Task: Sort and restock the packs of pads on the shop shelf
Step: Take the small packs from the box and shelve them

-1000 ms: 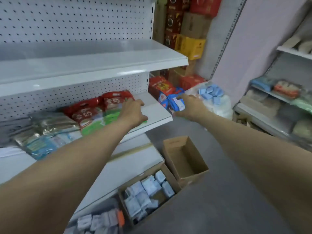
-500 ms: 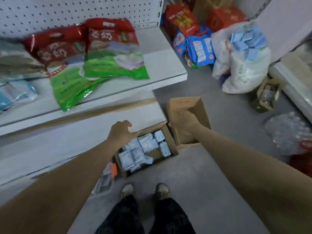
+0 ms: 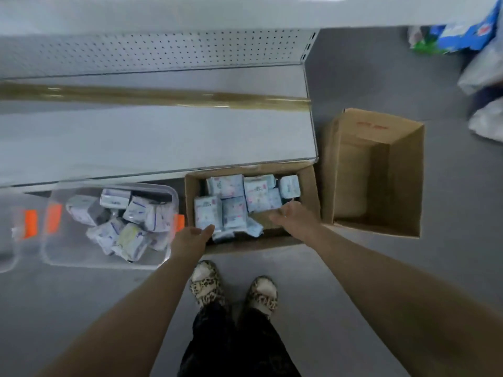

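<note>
Cardboard box (image 3: 309, 186) of pad packs (image 3: 234, 202) between left hand (image 3: 194, 236) and right hand (image 3: 292, 216), both spread, empty. Risk: slick packs slip from two-handed scoop into clear tub (image 3: 68, 251) beside left hand.

Seemingly pad packs (image 3: 231, 205) in cardboard box (image 3: 309, 186)
</note>
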